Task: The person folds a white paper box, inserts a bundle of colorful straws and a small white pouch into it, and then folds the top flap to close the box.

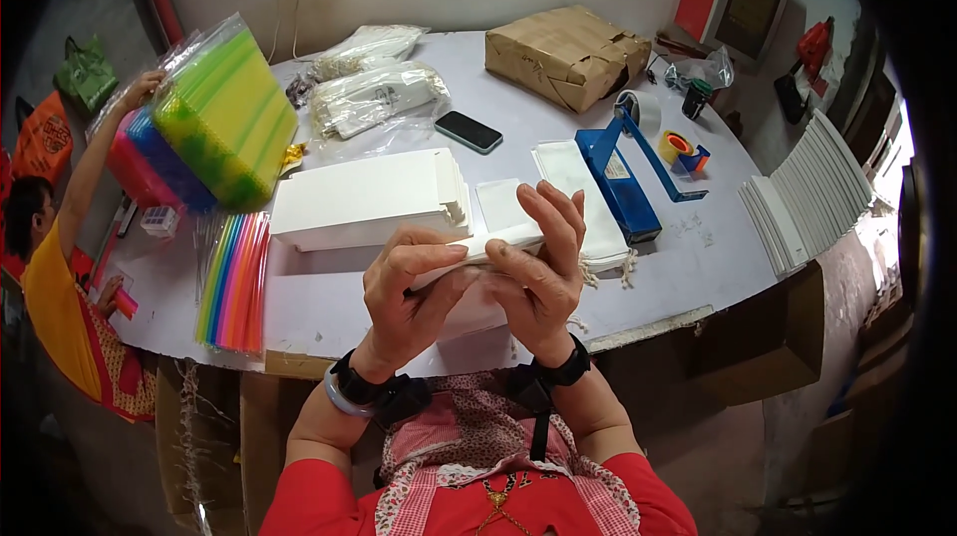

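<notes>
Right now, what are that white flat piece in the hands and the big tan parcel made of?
White flat piece: apparently thin matte card, with crisp edges like the flat box stack behind. Tan parcel: brown kraft-type paper wrap, creased, seemingly taped.

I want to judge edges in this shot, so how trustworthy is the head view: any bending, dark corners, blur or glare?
Head view: fisheye bends the table edge toward the rim; corners go black, chiefly on the right. Light is soft and even, no harsh glare. Both hands and the white flat box they hold look reasonably sharp.
</notes>
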`<state>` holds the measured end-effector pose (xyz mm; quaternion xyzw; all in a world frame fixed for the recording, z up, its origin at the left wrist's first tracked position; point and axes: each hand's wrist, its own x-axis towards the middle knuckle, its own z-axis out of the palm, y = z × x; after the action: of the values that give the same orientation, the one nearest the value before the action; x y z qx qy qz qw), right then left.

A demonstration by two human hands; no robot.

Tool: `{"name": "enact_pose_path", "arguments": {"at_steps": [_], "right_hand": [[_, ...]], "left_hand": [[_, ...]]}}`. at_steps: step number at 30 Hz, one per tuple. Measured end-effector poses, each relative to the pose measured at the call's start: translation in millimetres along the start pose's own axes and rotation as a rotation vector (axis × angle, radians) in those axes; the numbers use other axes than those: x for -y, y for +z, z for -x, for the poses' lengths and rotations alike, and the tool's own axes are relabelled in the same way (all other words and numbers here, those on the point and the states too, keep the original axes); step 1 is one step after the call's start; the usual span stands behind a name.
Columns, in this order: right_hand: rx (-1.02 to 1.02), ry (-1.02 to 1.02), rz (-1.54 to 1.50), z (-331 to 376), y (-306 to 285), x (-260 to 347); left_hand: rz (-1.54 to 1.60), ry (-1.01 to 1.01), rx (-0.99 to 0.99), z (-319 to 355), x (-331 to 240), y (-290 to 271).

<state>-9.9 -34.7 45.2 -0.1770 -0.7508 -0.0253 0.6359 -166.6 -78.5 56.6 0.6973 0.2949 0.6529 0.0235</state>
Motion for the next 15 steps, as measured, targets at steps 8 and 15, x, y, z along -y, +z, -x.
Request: {"name": "enact_pose_path", "arguments": {"at_steps": [8, 15], "right_hand": [[-0.174, 0.313, -0.402, 0.4, 14.3, 5.1], [-0.227, 0.527, -0.397, -17.1, 9.7, 22.2]], "left_hand": [[-0.009, -0.065, -0.110, -1.1, 1.6, 11.5], [0.162, -0.330, -0.255, 2.5, -13.6, 22.6]]}}
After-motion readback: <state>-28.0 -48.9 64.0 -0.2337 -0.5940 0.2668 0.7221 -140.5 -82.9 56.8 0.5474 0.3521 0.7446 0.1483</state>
